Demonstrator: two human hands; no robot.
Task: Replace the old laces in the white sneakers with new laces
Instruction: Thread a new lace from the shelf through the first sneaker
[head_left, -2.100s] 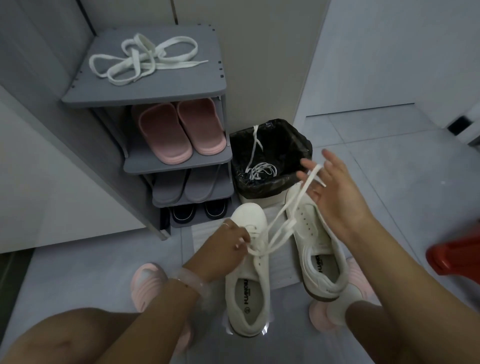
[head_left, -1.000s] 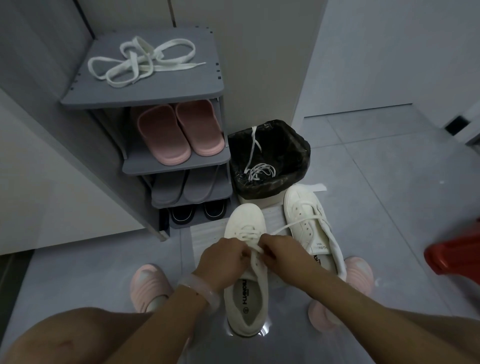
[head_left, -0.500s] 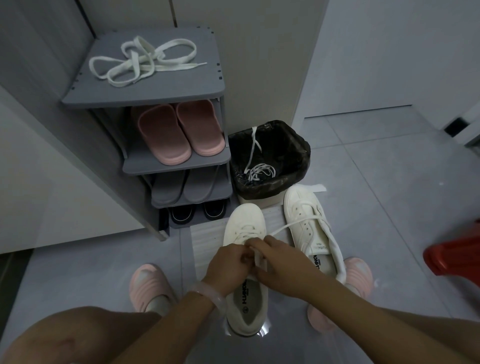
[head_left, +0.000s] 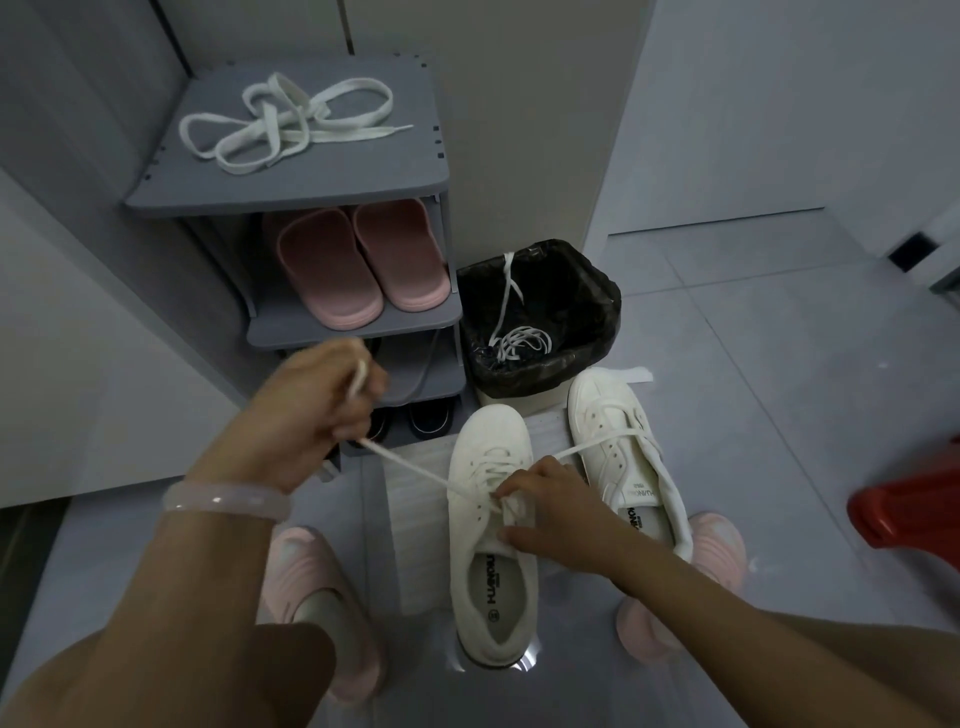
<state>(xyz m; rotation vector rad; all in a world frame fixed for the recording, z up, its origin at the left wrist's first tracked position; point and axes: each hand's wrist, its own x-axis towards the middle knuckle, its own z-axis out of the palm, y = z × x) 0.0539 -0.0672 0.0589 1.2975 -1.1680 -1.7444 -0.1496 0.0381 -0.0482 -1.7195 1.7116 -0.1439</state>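
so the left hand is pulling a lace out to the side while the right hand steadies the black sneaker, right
Not quite: the sneaker under the right hand is white, not black, as the head view shows. The left hand does pull the lace out sideways.

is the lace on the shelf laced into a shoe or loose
Loose: the lace lies in a tangle on the shelf top, in no shoe.
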